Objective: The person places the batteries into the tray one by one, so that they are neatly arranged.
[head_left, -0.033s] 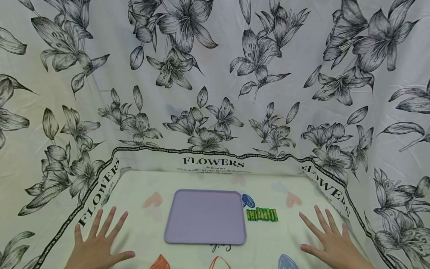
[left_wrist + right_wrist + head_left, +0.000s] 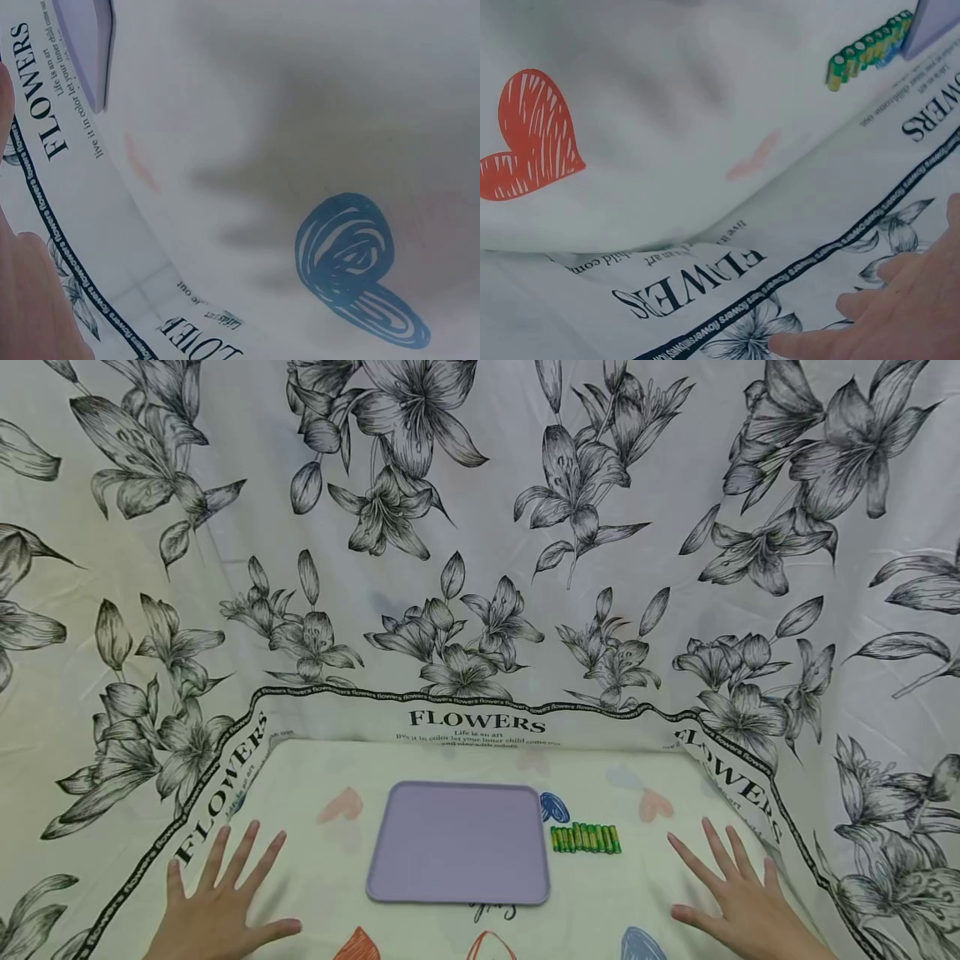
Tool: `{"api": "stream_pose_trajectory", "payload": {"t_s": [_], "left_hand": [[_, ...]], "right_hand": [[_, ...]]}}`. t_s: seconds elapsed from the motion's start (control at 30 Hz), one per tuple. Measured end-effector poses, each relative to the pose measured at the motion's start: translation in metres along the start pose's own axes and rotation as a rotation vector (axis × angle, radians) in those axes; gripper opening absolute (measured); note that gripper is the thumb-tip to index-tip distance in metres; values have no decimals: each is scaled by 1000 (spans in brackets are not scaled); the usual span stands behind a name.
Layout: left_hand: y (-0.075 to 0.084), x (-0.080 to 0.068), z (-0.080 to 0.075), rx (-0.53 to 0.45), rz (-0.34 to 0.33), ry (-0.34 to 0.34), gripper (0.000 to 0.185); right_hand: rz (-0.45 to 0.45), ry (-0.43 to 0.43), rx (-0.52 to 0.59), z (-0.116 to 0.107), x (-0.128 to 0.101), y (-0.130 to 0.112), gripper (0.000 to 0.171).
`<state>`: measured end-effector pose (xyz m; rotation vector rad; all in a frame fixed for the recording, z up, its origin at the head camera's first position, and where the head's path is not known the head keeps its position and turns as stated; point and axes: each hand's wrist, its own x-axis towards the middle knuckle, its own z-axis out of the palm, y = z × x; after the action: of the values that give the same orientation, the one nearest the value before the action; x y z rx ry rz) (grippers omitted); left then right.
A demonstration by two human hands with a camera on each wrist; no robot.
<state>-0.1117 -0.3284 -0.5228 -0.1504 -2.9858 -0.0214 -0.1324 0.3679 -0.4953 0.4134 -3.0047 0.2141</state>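
Left hand: the left hand (image 2: 217, 910) is lying flat on the bench (image 2: 315, 860) with its fingers spread and straight, holding nothing; it is resting well to the left of the tray, near the cloth's black border.
Right hand: the right hand (image 2: 738, 897) is also lying flat with its fingers spread and straight, holding nothing, and it is sitting to the right of the batteries, apart from them.
Tray: a lilac tray (image 2: 459, 843) is lying flat in the middle of the bench, between the two hands, with nothing showing on it.
Batteries: a row of green batteries (image 2: 586, 839) is lying side by side just beside the tray's right edge; the right wrist view is showing them (image 2: 870, 49) next to the tray's corner (image 2: 934, 22).
Cloth: a white cloth printed with black flowers (image 2: 465, 527) is hanging behind and around the bench, and the bench cover is showing coloured scribbled hearts, a blue one (image 2: 356, 266) and a red one (image 2: 529, 131).
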Motion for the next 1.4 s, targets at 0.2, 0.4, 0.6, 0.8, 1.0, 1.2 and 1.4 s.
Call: {"api": "stream_pose_trajectory", "payload": {"t_s": [0.2, 0.4, 0.6, 0.8, 1.0, 1.2, 1.4], "left_hand": [[1, -4, 6, 13, 13, 22, 120], [5, -1, 9, -21, 42, 52, 120], [13, 9, 5, -96, 82, 81, 122], [24, 20, 4, -214, 106, 87, 129], [40, 33, 9, -324, 109, 79, 128], [51, 34, 15, -503, 47, -11, 125], [60, 44, 25, -680, 10, -144, 119]], "right_hand": [[-7, -6, 19, 2, 2, 0, 89], [-29, -39, 144, -7, 13, 4, 81], [-74, -70, 287, -13, 25, 6, 75], [-41, -122, 487, -12, 39, 8, 73], [61, -113, 640, -3, 50, 15, 71], [81, -123, 744, 7, 66, 9, 68], [106, -99, 762, 24, 81, 8, 64]]}}
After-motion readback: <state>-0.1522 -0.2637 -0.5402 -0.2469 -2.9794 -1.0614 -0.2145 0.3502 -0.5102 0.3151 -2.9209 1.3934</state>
